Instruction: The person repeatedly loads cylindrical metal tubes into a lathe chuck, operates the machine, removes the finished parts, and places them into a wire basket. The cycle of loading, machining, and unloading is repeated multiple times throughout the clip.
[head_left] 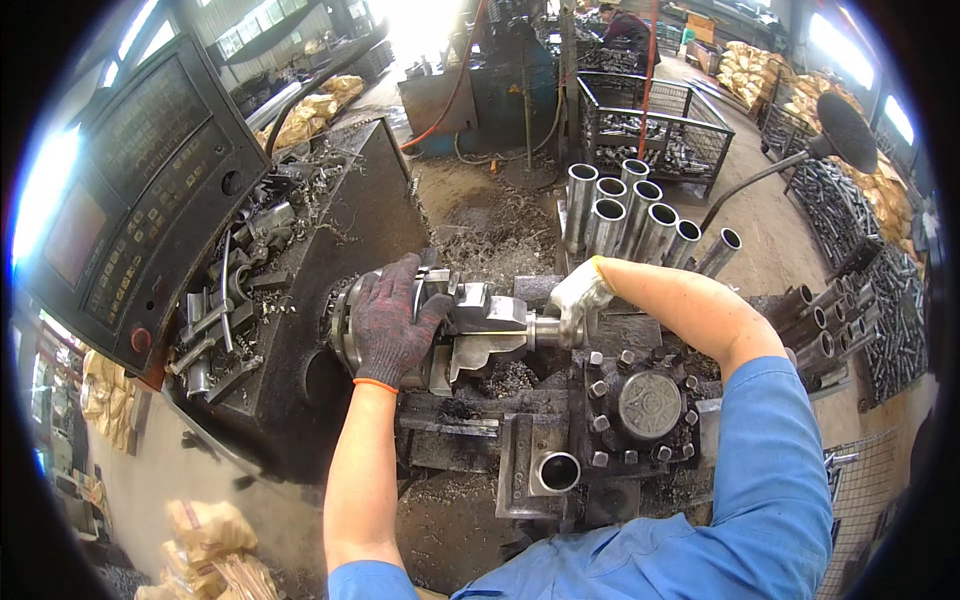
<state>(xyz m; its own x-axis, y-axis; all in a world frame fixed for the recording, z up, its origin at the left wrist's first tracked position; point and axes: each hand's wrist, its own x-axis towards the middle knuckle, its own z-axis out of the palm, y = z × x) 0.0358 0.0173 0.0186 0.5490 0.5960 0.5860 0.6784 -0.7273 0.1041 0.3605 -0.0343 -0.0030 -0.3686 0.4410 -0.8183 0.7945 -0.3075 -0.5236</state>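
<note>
A lathe chuck [350, 325] with stepped steel jaws [490, 312] occupies the middle. My left hand [392, 322], in a dark knit glove with an orange cuff, rests on the chuck, fingers stretched away from me and thumb apart. A short shiny metal tube [544, 332] sticks out at the right end of the jaws. My right hand [578, 300], in a whitish glove with a yellow cuff, bends over from the far side and closes round the tube's outer end. Its fingertips are partly hidden. How deep the tube sits between the jaws cannot be seen.
A bolted tool post [650, 403] stands nearer me, with a round holder [558, 471] beside it. Several upright metal tubes [606, 228] stand beyond my right forearm. A control panel [130, 220] leans in at left, above loose metal parts [225, 320]. A wire cage [655, 115] stands behind.
</note>
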